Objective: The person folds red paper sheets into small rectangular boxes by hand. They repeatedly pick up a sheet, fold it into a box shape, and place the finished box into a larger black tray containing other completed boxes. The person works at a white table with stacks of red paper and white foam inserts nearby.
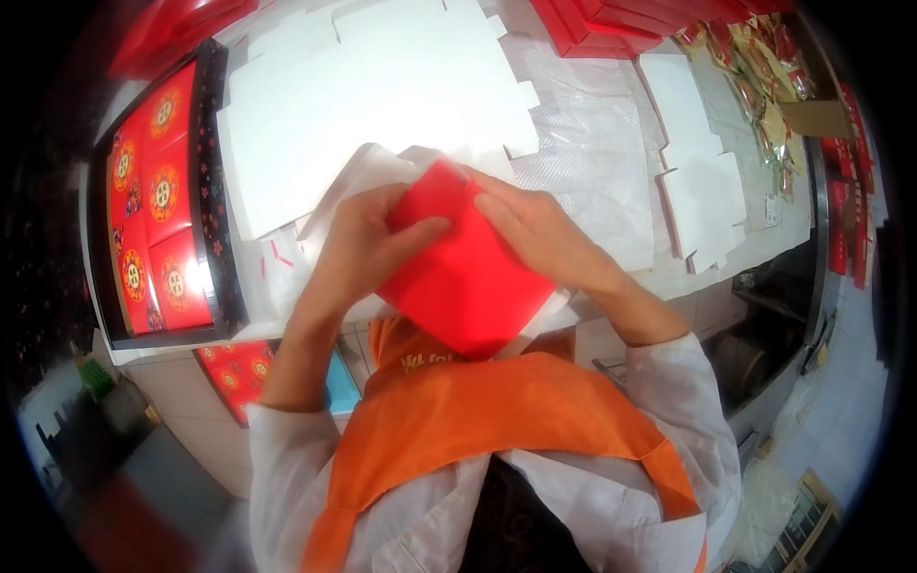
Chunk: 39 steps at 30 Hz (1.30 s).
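Between my two hands is a red cardboard box (468, 272) with white flaps showing at its far and near edges. It is held at a slant over the table's near edge, one corner pointing toward my orange apron. My left hand (368, 244) grips its left side, the thumb lying on the red face. On the opposite edge, my right hand (535, 234) holds on with its thumb near the far corner and its other fingers mostly out of sight. Behind the box lie flat white cardboard blanks (382, 86), partly covered by its far flaps.
At the left stands a dark tray (218, 220) of red printed boxes (162, 196). Narrow white blanks (702, 181) lie to the right on bubble wrap (592, 143). Red boxes (602, 29) are at the back, with small packaged goods (764, 86) at the far right.
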Tool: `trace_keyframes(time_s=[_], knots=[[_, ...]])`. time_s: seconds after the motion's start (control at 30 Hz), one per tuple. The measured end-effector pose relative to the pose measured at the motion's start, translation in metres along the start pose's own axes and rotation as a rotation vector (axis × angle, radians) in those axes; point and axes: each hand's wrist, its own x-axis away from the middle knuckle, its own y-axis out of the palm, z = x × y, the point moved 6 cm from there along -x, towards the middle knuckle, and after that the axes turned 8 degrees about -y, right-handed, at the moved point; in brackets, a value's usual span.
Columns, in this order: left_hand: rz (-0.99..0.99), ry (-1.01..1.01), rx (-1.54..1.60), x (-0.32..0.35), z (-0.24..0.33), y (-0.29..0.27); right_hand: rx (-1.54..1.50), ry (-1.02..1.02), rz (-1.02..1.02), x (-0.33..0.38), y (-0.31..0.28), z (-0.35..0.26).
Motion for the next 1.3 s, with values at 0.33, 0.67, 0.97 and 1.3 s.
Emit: trace_keyframes(time_s=[0.33, 0.67, 0.97, 1.3], knots=[[-0.034, 0.012, 0.135, 0.002, -0.004, 0.002, 0.093, -0.165, 0.021, 0.010, 0.004, -0.004], [-0.051, 0.036, 0.083, -0.003, 0.005, -0.012, -0.090, 0.057, -0.182, 0.012, 0.002, -0.002], [0.817, 0.769, -0.416, 0.008, 0.084, -0.062, -0.543, 0.065, 0.234, 0.010, -0.009, 0.010], [0.207, 0.025, 0.972, 0.019, -0.007, 0.062, -0.661, -0.146, 0.553, -0.016, -0.012, 0.011]])
